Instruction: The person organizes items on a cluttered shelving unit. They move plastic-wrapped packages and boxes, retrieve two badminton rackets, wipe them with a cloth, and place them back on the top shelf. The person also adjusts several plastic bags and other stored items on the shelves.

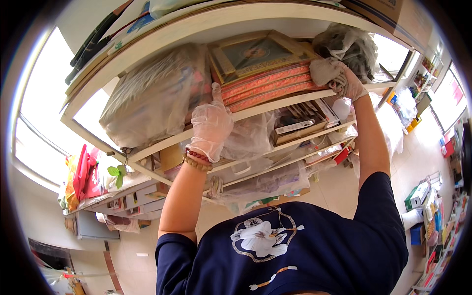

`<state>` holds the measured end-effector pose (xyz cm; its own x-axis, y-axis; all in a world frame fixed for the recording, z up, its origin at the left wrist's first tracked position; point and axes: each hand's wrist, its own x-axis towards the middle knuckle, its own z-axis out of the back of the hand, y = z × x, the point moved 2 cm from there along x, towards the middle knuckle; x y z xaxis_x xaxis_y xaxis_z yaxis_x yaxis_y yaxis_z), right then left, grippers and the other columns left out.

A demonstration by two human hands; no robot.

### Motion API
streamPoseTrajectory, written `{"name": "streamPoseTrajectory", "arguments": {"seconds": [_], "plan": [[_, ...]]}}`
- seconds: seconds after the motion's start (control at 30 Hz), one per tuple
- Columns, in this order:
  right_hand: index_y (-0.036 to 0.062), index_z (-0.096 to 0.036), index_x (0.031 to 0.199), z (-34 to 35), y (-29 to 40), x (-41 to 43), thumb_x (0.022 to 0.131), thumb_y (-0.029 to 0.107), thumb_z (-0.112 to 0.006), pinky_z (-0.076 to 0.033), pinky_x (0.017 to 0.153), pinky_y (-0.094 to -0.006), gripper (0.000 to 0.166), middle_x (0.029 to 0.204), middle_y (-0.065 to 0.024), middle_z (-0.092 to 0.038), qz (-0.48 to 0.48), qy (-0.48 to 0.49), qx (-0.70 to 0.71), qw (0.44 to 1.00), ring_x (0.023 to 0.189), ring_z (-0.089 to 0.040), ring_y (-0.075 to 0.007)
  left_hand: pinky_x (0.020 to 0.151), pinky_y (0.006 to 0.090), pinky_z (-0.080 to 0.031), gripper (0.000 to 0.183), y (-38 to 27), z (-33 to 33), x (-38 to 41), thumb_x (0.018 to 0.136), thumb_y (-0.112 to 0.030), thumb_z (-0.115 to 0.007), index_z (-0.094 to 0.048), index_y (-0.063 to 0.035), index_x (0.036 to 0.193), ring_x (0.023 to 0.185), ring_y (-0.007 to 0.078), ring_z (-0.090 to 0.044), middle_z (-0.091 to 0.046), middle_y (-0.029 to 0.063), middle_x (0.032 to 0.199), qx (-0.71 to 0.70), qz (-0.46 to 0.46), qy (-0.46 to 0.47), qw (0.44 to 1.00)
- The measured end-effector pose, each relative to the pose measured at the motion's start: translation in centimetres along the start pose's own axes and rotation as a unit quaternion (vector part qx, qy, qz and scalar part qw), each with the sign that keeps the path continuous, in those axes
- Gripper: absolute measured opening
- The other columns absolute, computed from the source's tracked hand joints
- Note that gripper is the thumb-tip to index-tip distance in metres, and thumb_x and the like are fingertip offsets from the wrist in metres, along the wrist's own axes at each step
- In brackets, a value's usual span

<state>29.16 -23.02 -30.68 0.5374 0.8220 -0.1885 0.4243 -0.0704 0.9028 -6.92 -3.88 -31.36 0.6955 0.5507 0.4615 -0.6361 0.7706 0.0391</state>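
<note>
My left hand (212, 123), in a thin clear glove, points its index finger up against the near left corner of a stack of flat boxes (267, 86). Those boxes have red-and-gold patterned edges and lie on an upper shelf of a pale rack. On top of them rests a flat framed box (258, 53) with a gold border and a dark panel. Also gloved, my right hand (350, 83) grips a grey cloth (326, 73) at the right end of the stack. Left of the stack sits a large plastic-wrapped bundle (155, 92).
A dark bundle in a clear bag (346, 44) stands behind my right hand. Below, a shelf holds an open carton of small boxes (300, 120) and crumpled plastic (250, 136). The rack's pale top rail (221, 22) runs above my hands. A cardboard box (394, 18) sits at upper right.
</note>
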Motion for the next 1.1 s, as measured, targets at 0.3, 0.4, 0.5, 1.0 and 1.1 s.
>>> {"name": "streamPoseTrajectory", "arguments": {"seconds": [0.3, 0.4, 0.5, 1.0, 1.1], "plan": [[0.0067, -0.054, 0.104, 1.8, 1.1, 2.2, 0.096, 0.041, -0.038, -0.037, 0.033, -0.0231, 0.039, 0.079, -0.0147, -0.061, 0.039, 0.126, 0.123, 0.984, 0.05, -0.055, -0.0209, 0.059, 0.0457, -0.051, 0.066, -0.1, -0.1, -0.5, 0.084, -0.025, -0.05, -0.03, -0.0057, 0.143, 0.06, 0.0347, -0.061, -0.06, 0.0197, 0.062, -0.026, 0.012, -0.043, 0.999], [0.0076, -0.053, 0.102, 1.6, 1.8, 2.6, 0.097, 0.042, -0.036, -0.038, 0.035, -0.0248, 0.039, 0.081, -0.013, -0.059, 0.073, 0.128, 0.133, 0.98, 0.054, -0.055, -0.0216, 0.064, 0.0427, -0.05, 0.072, -0.7, 0.7, -0.4, 0.083, -0.025, -0.053, -0.025, 0.0024, 0.143, 0.068, 0.0313, -0.062, -0.063, 0.0161, 0.068, 0.023, 0.032, 0.031, 0.999], [0.0067, -0.051, 0.104, 1.7, 2.3, 3.0, 0.099, 0.041, -0.034, -0.037, 0.036, -0.0257, 0.039, 0.082, -0.0134, -0.058, 0.082, 0.156, 0.13, 0.976, 0.057, -0.054, -0.0224, 0.06, 0.0424, -0.05, 0.072, -0.3, -0.3, 0.1, 0.083, -0.026, -0.053, -0.026, 0.0022, 0.143, 0.066, 0.0315, -0.062, -0.064, 0.0162, 0.068, -0.002, 0.033, 0.06, 0.998], [0.0061, -0.048, 0.105, 1.6, 3.2, 2.7, 0.099, 0.048, -0.024, -0.036, 0.036, -0.025, 0.049, 0.078, -0.0136, -0.055, 0.102, 0.09, 0.131, 0.982, 0.054, -0.049, -0.021, 0.089, 0.026, -0.042, 0.072, 1.4, -0.5, 1.3, 0.083, -0.017, -0.047, -0.018, 0.0041, 0.145, 0.092, 0.0172, -0.06, -0.058, 0.0174, 0.122, -0.551, 0.141, 0.175, 0.804], [0.0064, -0.048, 0.104, 0.4, 4.1, 2.2, 0.099, 0.05, -0.022, -0.036, 0.036, -0.0242, 0.051, 0.078, -0.0138, -0.055, 0.097, 0.081, 0.108, 0.986, 0.052, -0.049, -0.0197, 0.087, 0.0264, -0.042, 0.072, 2.1, -2.6, 2.0, 0.083, -0.018, -0.047, -0.018, 0.0051, 0.145, 0.09, 0.0173, -0.058, -0.057, 0.0176, 0.123, -0.461, 0.116, 0.171, 0.863]]}}
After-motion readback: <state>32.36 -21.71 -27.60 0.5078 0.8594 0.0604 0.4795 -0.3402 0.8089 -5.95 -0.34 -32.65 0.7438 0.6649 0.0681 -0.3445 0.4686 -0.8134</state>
